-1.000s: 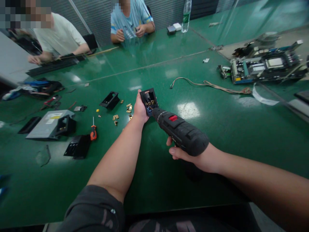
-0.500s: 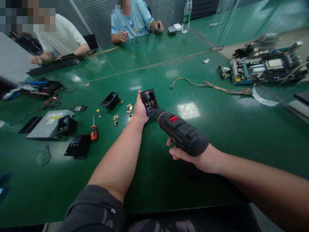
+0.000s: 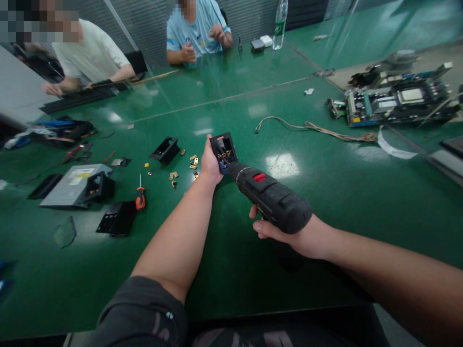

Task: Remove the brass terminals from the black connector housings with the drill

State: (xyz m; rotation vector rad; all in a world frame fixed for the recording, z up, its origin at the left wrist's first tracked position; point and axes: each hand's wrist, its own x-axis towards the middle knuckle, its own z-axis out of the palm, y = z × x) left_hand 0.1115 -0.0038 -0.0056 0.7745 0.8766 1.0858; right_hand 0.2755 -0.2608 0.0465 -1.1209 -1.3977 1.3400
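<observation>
My left hand (image 3: 211,166) is closed around the side of a black plastic socket housing (image 3: 221,142), tilted with its open side towards me. Brass-coloured metal pieces show inside it. A black cordless drill (image 3: 273,195) with a red switch is gripped in my right hand (image 3: 289,236). Its front end points at the lower part of the housing; the bit's tip is hidden there. Several small brass pieces (image 3: 193,163) lie to the left of my left hand. Beside them is a second black housing (image 3: 166,150).
An orange-handled screwdriver (image 3: 141,197), a black plate (image 3: 116,219) and a grey metal box (image 3: 75,185) lie at left. A cable (image 3: 314,126) and circuit boards (image 3: 401,101) are at right. Two people sit across the table, near a bottle (image 3: 279,26).
My hands, the drill and the housing hold almost the same place. Across the table, one person has let go of a small dark object and raised that hand.
</observation>
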